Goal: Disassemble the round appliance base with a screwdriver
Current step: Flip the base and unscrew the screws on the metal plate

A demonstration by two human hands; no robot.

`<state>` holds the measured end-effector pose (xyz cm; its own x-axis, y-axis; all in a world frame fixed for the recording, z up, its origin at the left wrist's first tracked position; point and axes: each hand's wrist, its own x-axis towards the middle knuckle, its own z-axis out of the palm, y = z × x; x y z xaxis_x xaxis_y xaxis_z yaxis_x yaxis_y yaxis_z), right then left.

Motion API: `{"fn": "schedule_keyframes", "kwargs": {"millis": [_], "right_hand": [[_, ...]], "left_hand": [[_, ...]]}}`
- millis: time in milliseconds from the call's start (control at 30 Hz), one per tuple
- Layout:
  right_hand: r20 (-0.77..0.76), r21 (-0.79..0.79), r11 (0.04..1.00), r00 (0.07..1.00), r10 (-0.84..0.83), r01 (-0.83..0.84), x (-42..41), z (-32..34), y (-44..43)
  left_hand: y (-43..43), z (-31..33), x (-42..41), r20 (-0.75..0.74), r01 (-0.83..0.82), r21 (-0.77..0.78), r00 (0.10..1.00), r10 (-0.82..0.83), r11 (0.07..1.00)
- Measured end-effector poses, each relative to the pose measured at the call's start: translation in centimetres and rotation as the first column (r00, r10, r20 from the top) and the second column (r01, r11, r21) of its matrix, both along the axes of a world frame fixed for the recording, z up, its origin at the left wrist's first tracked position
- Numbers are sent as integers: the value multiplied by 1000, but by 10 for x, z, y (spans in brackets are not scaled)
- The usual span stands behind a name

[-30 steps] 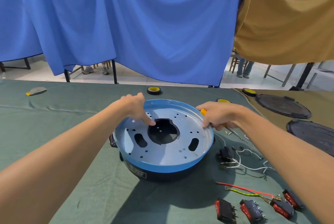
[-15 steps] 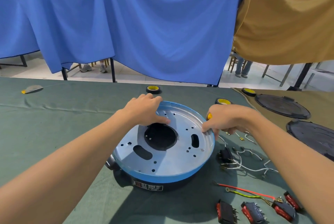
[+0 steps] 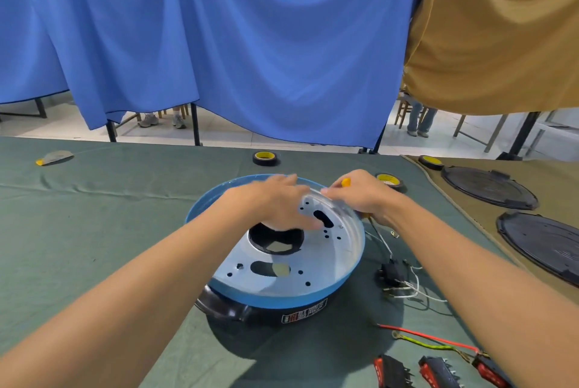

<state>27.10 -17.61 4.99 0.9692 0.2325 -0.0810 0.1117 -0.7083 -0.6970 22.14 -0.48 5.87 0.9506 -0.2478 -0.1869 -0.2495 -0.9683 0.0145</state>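
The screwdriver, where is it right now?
In the head view, the screwdriver is in the right hand, at the far right rim of the round appliance base.

Base plate (image 3: 326, 265) glossy painted metal; handle (image 3: 219, 306) shiny black plastic; table cover (image 3: 94, 231) matt cloth.

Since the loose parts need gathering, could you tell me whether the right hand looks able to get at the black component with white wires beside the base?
Probably not yet: the right hand is gripping the screwdriver, though the black component lies uncovered.

Workshop: curtained tables (image 3: 94, 231), loose switches (image 3: 438, 372), tape rolls (image 3: 265, 158).
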Motion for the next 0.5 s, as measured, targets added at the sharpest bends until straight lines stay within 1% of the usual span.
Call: {"fn": "schedule_keyframes", "kwargs": {"millis": [67, 133, 167, 233, 300, 333, 367, 400, 500], "right_hand": [[98, 162, 985, 992, -74, 57, 3, 10, -7], [160, 402, 911, 973, -166, 89, 2, 24, -17], [182, 514, 854, 963, -200, 80, -1, 29, -20], [224, 705, 709, 940, -257, 26, -9, 33, -23], [215, 820, 571, 937, -276, -20, -18, 31, -19], [210, 845, 534, 938, -276, -33, -20, 29, -15], [220, 846, 531, 935, -277, -41, -20, 26, -11], [245, 827, 560, 928, -280, -49, -20, 24, -7], [344, 720, 690, 901, -266, -71, -15, 17, -1]], "left_hand": [[-14, -2, -8, -157, 51, -20, 986, -53, 998], [-25, -7, -14, -214, 76, 8, 974, -73, 997], [-29, -9, -16, -206, 78, 12, 976, -74, 997], [-33, -9, -17, -161, 77, 10, 984, -74, 997], [-33, -10, -17, -147, 74, -1, 986, -73, 997], [-33, -12, -18, -145, 73, -10, 987, -73, 997], [-32, -13, -19, -147, 71, -21, 986, -73, 997], [-31, -15, -19, -152, 67, -32, 986, -71, 997], [-30, -17, -20, -150, 44, -47, 987, -51, 998]]}}
